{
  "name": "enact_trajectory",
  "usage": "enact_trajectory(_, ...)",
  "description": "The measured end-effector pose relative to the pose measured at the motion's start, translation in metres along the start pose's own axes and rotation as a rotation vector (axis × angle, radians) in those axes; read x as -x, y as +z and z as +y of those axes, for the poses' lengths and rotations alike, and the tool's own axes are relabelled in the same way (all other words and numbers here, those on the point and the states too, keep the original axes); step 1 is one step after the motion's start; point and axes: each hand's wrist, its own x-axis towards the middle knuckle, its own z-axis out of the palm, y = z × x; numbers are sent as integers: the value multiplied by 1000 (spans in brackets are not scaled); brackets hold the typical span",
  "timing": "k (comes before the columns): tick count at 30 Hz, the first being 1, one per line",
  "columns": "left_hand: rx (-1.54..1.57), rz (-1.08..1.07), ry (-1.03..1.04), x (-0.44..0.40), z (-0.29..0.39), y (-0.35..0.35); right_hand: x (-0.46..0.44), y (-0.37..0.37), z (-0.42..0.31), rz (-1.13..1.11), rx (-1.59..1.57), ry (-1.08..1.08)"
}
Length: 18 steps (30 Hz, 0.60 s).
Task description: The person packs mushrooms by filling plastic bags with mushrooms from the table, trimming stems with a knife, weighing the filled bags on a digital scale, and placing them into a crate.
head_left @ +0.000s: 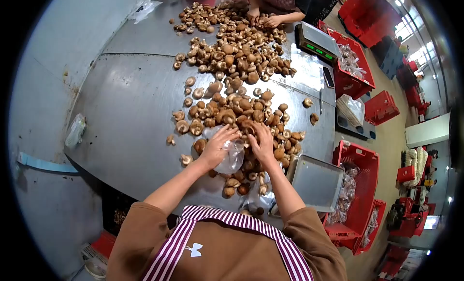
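A loose pile of brown shiitake mushrooms (227, 117) spreads over the metal table in front of me. My left hand (218, 147) is at the near side of the pile, its fingers closed on the edge of a clear plastic bag (233, 158). The bag lies partly over the mushrooms, and what is inside it is hard to make out. My right hand (261, 143) curls its fingers around a dark-capped mushroom (247, 127) just right of the bag. The fingertips of both hands are close together, partly hidden among the caps.
A metal tray (316, 182) lies by my right forearm. Farther off, a co-worker's hands (263, 19) touch a second mushroom pile (241, 51). A digital scale (316, 42) and a phone (328, 77) are along the right edge. Red crates (357, 184) with bagged goods stand beyond it.
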Motion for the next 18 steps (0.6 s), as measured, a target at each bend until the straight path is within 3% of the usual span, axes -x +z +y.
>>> enact_trajectory(1, -10, 88, 11, 13, 7, -3, 6, -6, -6, 33, 0, -14)
enact_trajectory(3, 265, 164, -78, 39, 19, -11, 20, -26, -31, 35, -116, 6)
enact_trajectory(6, 293, 339, -94, 69, 58, -21, 45, -56, -79, -12, -266, 27)
enact_trajectory(15, 694, 335, -314, 116, 123, -17, 91, -78, -142, -227, -540, 43)
enact_trajectory(18, 776, 352, -383, 131, 122, -12, 98, -66, -150, -251, -445, -153)
